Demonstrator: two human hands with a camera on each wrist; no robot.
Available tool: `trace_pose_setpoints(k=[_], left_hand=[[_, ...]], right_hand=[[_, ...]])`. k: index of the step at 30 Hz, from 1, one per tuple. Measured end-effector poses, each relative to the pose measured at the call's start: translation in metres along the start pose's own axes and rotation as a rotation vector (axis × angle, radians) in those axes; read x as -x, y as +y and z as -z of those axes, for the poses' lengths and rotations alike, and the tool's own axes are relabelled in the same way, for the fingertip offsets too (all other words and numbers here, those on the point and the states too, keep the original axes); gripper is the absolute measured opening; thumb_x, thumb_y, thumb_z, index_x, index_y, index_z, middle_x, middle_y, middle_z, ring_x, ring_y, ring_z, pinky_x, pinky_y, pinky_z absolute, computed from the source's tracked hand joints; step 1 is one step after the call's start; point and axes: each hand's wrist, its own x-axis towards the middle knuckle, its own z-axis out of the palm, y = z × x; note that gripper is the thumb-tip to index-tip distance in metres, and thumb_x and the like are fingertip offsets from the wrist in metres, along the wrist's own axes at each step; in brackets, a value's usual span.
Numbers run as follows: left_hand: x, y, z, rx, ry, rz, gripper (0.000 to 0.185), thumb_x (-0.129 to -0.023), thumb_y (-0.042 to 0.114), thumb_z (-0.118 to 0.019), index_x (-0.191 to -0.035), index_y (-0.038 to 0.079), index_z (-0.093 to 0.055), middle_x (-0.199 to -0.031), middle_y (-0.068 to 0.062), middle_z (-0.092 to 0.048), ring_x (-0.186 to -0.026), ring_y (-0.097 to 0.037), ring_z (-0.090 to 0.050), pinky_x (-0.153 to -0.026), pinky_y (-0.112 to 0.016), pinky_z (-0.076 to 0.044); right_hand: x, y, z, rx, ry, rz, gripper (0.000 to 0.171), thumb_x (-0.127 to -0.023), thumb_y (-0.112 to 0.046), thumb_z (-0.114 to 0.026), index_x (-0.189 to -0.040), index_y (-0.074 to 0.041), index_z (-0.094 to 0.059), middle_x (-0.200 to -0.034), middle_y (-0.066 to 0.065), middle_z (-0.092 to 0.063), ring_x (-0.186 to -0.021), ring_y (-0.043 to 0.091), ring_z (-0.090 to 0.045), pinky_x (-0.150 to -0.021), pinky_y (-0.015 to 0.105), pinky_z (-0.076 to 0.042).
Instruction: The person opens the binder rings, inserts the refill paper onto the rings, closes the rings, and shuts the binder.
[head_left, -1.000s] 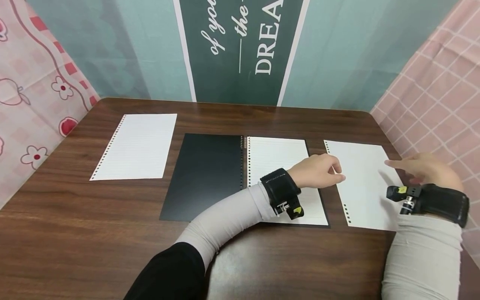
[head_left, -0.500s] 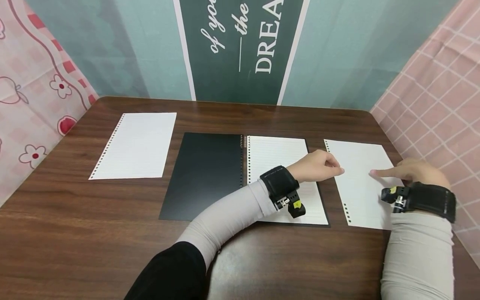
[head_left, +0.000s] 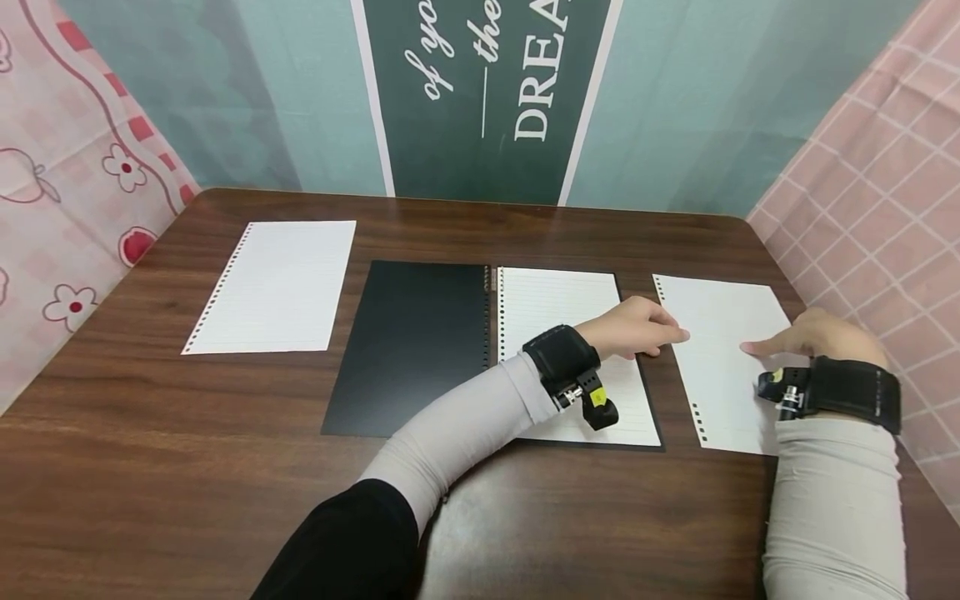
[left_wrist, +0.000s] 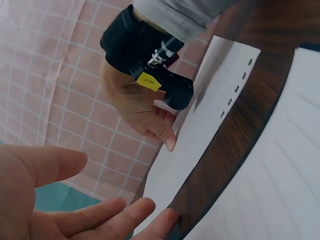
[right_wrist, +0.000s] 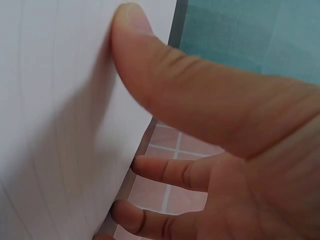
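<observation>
A loose white lined sheet [head_left: 716,367] with punched holes along its left edge lies at the right of the table. My right hand [head_left: 832,337] is at its right side; in the right wrist view the thumb [right_wrist: 170,95] lies over the sheet and the other fingertips are by its edge, not visibly beneath it. My left hand [head_left: 633,327] hovers near the sheet's left edge, fingers extended and thumb apart, holding nothing. Below it is the lined page [head_left: 555,304] of a ring-bound notebook, whose black cover [head_left: 412,350] lies flat to the left.
Another punched lined sheet [head_left: 270,287] lies at the table's far left. The brown wooden table [head_left: 187,475] meets a teal cloth [head_left: 667,100] with lettering at the back. Pink patterned cloth [head_left: 892,200] hangs at the right, close to my right hand.
My right hand has moved left, bringing its thumb over the right sheet. The left hand's fingers have straightened slightly near the sheet's left edge. The papers and notebook stay put.
</observation>
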Motion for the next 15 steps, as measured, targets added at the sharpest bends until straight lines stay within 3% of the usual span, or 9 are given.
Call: trace_pose_setpoints(k=[4, 10, 15], left_hand=[[-0.002, -0.001, -0.001, 0.125, 0.009, 0.055, 0.035, -0.099, 0.029, -0.061, -0.129, 0.011, -0.064, -0.13, 0.001, -0.064, -0.106, -0.015, -0.07, -0.083, -0.031, -0.054], [-0.003, -0.001, -0.003, 0.222, 0.019, 0.108, 0.047, -0.098, 0.029, -0.063, -0.14, 0.01, -0.054, -0.139, 0.001, -0.059, -0.111, -0.017, -0.068, -0.092, -0.032, -0.054], [-0.007, 0.001, -0.005, 0.289, -0.013, 0.161, 0.059, -0.097, 0.03, -0.063, -0.149, 0.012, -0.041, -0.15, 0.002, -0.049, -0.116, -0.017, -0.065, -0.1, -0.03, -0.051]], right_hand=[[-0.003, -0.003, 0.003, 0.03, -0.014, -0.024, 0.091, -0.083, -0.064, -0.067, -0.105, 0.023, -0.053, -0.081, 0.021, -0.056, -0.08, 0.035, -0.055, -0.067, 0.044, -0.051], [-0.008, 0.001, -0.001, 0.01, 0.017, -0.04, 0.102, -0.082, -0.066, -0.067, -0.118, 0.027, -0.045, -0.091, 0.033, -0.057, -0.087, 0.043, -0.056, -0.073, 0.054, -0.051], [-0.017, 0.008, -0.006, -0.01, 0.02, -0.036, 0.112, -0.079, -0.068, -0.069, -0.123, 0.03, -0.038, -0.106, 0.04, -0.052, -0.094, 0.047, -0.054, -0.08, 0.06, -0.049]])
